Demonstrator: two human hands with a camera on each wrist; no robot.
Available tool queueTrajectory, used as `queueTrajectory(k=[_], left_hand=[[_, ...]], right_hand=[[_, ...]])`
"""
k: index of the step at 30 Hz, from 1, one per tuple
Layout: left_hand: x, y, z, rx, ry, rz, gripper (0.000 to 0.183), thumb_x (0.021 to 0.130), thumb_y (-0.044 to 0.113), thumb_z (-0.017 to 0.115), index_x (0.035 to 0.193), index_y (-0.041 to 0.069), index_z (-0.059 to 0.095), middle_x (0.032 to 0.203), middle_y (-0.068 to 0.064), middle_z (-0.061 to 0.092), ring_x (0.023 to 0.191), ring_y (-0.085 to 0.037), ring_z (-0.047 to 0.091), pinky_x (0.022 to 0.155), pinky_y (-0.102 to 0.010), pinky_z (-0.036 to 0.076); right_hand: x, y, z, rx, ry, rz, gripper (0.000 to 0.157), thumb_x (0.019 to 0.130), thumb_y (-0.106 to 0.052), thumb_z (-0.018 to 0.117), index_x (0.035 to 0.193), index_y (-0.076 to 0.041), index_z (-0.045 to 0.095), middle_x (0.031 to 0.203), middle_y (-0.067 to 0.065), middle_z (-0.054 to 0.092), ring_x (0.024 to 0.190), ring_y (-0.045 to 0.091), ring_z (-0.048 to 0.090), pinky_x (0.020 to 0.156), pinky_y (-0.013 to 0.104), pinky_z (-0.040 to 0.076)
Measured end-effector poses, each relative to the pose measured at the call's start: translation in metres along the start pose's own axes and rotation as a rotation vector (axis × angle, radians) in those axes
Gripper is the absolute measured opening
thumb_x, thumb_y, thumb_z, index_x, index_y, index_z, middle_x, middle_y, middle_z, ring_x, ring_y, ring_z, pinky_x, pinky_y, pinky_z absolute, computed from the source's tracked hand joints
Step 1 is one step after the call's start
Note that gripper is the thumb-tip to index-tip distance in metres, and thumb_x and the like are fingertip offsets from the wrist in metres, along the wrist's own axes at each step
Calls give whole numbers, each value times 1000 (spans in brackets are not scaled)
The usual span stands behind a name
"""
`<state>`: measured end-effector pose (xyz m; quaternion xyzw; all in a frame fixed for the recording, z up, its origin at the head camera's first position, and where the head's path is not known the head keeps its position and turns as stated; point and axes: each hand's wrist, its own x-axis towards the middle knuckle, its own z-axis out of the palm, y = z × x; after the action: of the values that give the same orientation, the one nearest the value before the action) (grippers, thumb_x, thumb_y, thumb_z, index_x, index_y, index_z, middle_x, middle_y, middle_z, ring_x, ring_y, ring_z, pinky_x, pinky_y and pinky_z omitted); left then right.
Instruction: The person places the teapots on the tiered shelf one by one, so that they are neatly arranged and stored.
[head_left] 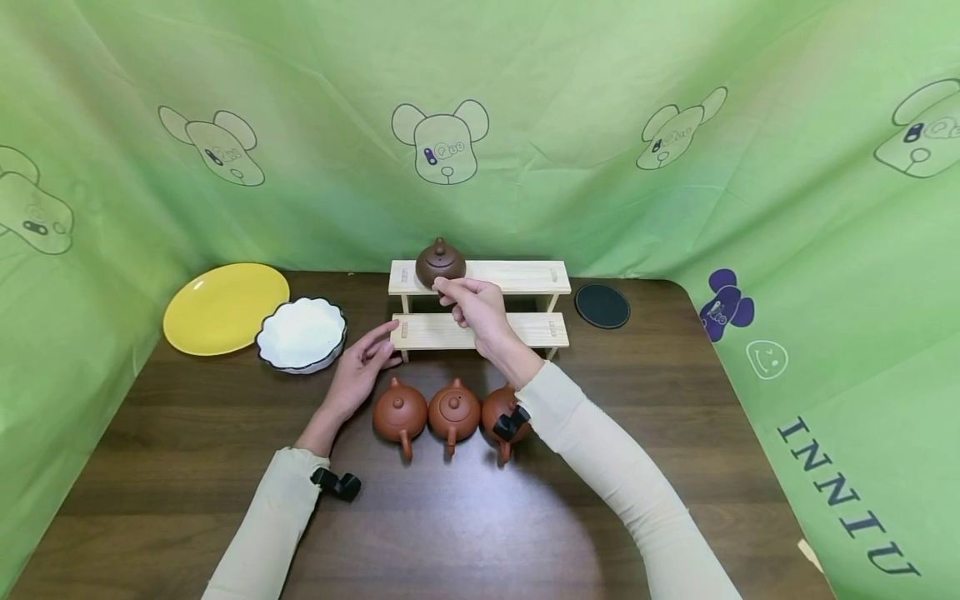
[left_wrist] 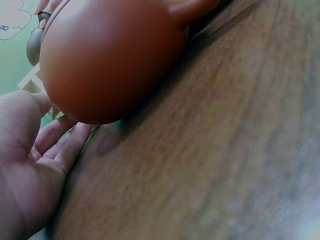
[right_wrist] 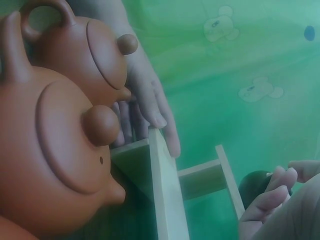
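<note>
On the upper tier of a two-tier wooden stand [head_left: 510, 275], at its left end, sits a dark brown teapot [head_left: 437, 263]. My right hand [head_left: 480, 312] pinches its handle, which is mostly hidden by the fingers in the head view. The left wrist view shows the dark teapot [left_wrist: 34, 46] small, at the upper left. My left hand [head_left: 358, 375] touches the left end of the lower tier with fairly straight fingers. Three reddish clay teapots, left [head_left: 399, 410], middle [head_left: 454, 408] and right [head_left: 497, 408], stand in a row before the stand, handles toward me. My right sleeve partly covers the right one.
At the back left lie a yellow plate [head_left: 225, 308] and a white scalloped dish [head_left: 302, 333] with a dark rim. A round black coaster [head_left: 602, 306] is just right of the stand. Green cloth [head_left: 555, 183] hangs around the brown wooden table [head_left: 465, 533].
</note>
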<state>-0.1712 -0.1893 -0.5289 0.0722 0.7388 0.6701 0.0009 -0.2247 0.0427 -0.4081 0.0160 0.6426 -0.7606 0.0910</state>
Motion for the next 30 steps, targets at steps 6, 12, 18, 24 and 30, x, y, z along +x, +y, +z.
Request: queueTrajectory(k=[6,12,18,24,30], left_hand=[[1,0,0,2,-5,-3,46,118,15,57,163,5,54,162,-17,58,117,-23,77,101,-26,65],[1,1,0,4,-12,-6,47,119,16,56,164,5,54,163,-17,57,121,-31,76,101,-26,65],[0,1,0,13,-11,-8,47,119,17,57,164,6,54,161,-19,59,116,-26,78,100,-24,65],[-1,1,-1,5,-6,-1,46,118,14,56,164,4,54,160,-21,59,110,-14,78,100,-24,65],[-1,0,-1,7,-4,9,47,118,14,56,164,3,53,159,-24,58,109,-11,78,100,-23,65]], right_hand=[[0,1,0,2,4,3,15,103,-18,80,101,-3,83,71,-6,70,51,2,49,45,12,37],[-1,1,0,-2,5,5,17,103,-19,80,101,-1,81,71,-7,70,52,2,49,46,12,38],[0,2,-2,-14,3,16,16,103,-20,81,101,-4,82,72,-6,71,53,3,52,46,13,40],[0,2,-4,-21,3,21,15,103,-19,81,102,-5,82,75,-4,73,54,3,55,47,13,41],[-1,2,-7,-13,9,3,11,102,-18,82,101,-7,83,76,-4,73,55,3,55,47,13,42]])
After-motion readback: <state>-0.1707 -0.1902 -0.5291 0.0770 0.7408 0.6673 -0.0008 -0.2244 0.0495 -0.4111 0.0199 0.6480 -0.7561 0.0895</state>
